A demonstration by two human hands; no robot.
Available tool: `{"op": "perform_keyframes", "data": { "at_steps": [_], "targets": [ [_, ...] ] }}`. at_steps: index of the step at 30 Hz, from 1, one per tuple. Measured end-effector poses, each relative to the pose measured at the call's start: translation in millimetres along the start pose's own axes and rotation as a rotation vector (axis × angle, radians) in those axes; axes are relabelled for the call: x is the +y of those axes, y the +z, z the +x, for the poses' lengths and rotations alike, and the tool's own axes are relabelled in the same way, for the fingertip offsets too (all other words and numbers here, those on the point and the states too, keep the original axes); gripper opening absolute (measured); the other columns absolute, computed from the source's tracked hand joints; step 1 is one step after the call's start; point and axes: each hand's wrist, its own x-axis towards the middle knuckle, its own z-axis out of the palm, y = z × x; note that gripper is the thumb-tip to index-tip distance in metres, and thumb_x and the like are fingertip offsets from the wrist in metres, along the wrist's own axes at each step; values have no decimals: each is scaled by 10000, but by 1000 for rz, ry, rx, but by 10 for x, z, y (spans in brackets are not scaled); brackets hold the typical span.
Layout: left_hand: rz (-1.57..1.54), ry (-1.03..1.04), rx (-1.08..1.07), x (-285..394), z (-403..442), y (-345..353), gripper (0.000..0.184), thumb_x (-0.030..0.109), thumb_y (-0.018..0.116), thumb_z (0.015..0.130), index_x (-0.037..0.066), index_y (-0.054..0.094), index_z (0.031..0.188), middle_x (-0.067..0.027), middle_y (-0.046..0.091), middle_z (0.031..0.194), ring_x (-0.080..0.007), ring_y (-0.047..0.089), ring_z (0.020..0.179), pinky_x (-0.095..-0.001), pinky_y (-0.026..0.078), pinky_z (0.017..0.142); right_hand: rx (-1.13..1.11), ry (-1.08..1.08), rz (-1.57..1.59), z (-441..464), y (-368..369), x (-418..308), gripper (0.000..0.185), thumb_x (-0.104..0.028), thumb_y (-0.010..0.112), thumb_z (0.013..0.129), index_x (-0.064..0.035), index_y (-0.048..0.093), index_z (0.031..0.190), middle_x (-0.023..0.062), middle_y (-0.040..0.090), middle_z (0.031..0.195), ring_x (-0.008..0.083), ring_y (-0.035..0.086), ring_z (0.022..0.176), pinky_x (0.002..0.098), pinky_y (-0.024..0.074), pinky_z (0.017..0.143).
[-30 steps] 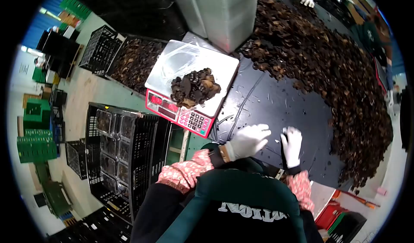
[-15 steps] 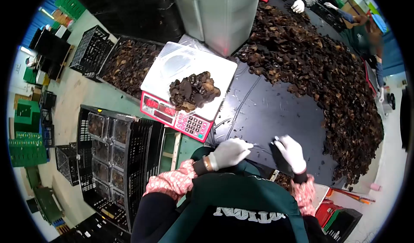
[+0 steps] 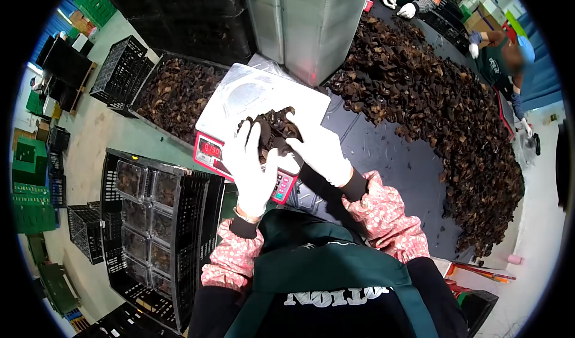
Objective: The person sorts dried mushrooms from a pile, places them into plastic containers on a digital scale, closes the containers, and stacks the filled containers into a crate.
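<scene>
A pile of dark brown wood ear mushrooms (image 3: pixel 278 128) lies on the white plate of a red digital scale (image 3: pixel 263 88), whose red display is lit. My left hand (image 3: pixel 250 169), in a white glove, rests against the near left side of the pile with its fingers stretched out and spread. From the right, my right hand (image 3: pixel 323 155), gloved too, reaches round the pile with thumb and fingers apart. Both palms face the mushrooms, and the undersides of the fingers are partly hidden.
A large heap of wood ear mushrooms (image 3: pixel 431 98) curves across the dark table (image 3: pixel 383 158). On the left, a black crate (image 3: pixel 193 218) holds several clear plastic boxes (image 3: pixel 136 212). Behind it stands a bin of mushrooms (image 3: pixel 179 89). A metal column (image 3: pixel 299 26) rises behind the scale. Two co-workers are across the table.
Both my hands have moved from the near table edge forward and left onto the pile on the scale. The co-worker at the far right has shifted position.
</scene>
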Motion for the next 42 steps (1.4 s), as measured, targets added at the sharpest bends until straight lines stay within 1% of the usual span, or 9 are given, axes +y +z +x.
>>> {"op": "perform_keyframes", "data": {
  "at_steps": [6, 11, 17, 22, 31, 35, 37, 41, 42],
  "targets": [
    [250, 67, -283, -82, 113, 112, 656, 346, 655, 879, 89, 474, 1454, -115, 433, 1516, -409, 271, 1446, -564, 160, 1169, -200, 583, 814, 145, -256, 84, 311, -194, 661, 931, -43, 670, 1203, 51, 696, 949, 89, 632, 777, 243, 504, 686],
    [29, 23, -139, -80, 93, 65, 659, 248, 703, 851, 64, 478, 1443, -165, 442, 1494, -410, 321, 1416, -536, 211, 1164, -21, 702, 1441, -67, -521, 329, 273, -224, 611, 969, 18, 649, 1089, 57, 662, 891, 132, 642, 778, 250, 497, 659],
    [-19, -292, 387, -353, -2, -518, 292, -17, 536, 951, 7, 622, 1229, -128, 620, 1239, -231, 610, 1078, -334, 475, 944, -34, 921, 805, -841, -752, 813, 299, -269, 671, 928, -11, 679, 1079, 74, 694, 868, 183, 672, 734, 284, 510, 679],
    [-452, -697, 710, -623, -116, -955, 272, 119, 446, 1036, -3, 636, 1190, -34, 652, 934, -75, 579, 763, -221, 442, 689, -309, 511, -195, -1444, -856, 1202, 381, -313, 746, 851, -46, 692, 1116, 112, 681, 1045, 274, 687, 966, 344, 529, 841],
    [-560, -753, 607, -626, -327, -725, 305, 231, 436, 1057, 41, 656, 1149, 11, 577, 760, -32, 411, 546, -187, 300, 490, -138, 283, 262, -106, -693, 1054, 272, -184, 652, 936, -19, 674, 1152, 117, 689, 1077, 195, 670, 963, 285, 507, 866],
    [-580, -827, 371, -422, -349, -448, 309, 193, 408, 1062, 26, 651, 1156, 29, 560, 619, -24, 357, 453, -195, 269, 444, -128, 496, 507, 783, -284, 607, 369, -262, 628, 958, 14, 647, 1202, 172, 691, 1105, 229, 673, 1048, 299, 505, 913],
    [-733, -896, 258, -431, -435, -265, 291, 150, 439, 1049, -4, 639, 1193, -26, 627, 704, -40, 402, 454, -205, 340, 453, -60, 304, 261, 1058, 35, 641, 471, -337, 638, 943, 21, 624, 1248, 215, 665, 1203, 294, 654, 1129, 346, 501, 959],
    [-217, -366, 33, -476, -678, 200, 346, 66, 504, 1011, -77, 542, 1323, -197, 684, 1114, -145, 678, 841, -283, 537, 697, -114, 439, 183, 1368, 460, 612, 649, -438, 628, 933, 22, 520, 1379, 241, 605, 1321, 352, 596, 1219, 373, 447, 1039],
    [20, -156, -5, -432, -640, 258, 268, -68, 582, 818, -91, 592, 1085, -286, 599, 1247, -351, 696, 895, -365, 590, 723, -144, 477, 329, 1404, 442, 623, 634, -423, 607, 963, 46, 508, 1379, 196, 612, 1319, 288, 579, 1220, 345, 427, 1049]
  ]
}}
